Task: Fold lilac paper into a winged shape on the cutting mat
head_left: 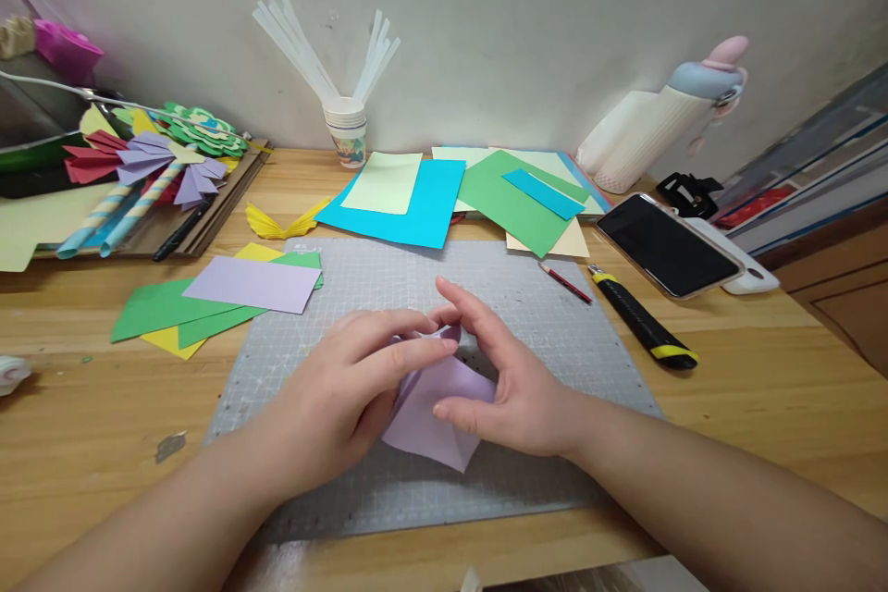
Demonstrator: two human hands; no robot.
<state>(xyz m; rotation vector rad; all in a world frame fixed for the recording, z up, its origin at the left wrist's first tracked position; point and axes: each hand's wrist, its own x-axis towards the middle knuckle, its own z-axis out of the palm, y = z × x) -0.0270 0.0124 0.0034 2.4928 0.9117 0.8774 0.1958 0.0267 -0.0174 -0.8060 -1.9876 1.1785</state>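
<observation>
Head view: a folded lilac paper [436,421] lies on the grey mat [375,282], near the middle and toward its near edge, under both hands. Its long axis runs roughly from the person outward. One sharp corner points back at the person, slightly to the right, and the far end is hidden beneath the fingertips.

The left hand [343,393] is spread nearly flat, fingers stretched out and resting on the paper's left part, gripping nothing. The right hand [517,384] is half open. Its thumb presses down on the paper's middle, and its fingers arch over the far end, where they meet the left fingertips. I cannot tell whether those fingers pinch a fold.

A pencil [565,282] lies on the mat's far right corner. A knife [642,326] lies just off the mat on the table [756,361], and a phone [666,245] is beyond it. Coloured sheets [416,203] lie past the mat's far edge, and more [208,301] lie at its left. A cup [347,134] stands by the wall.
</observation>
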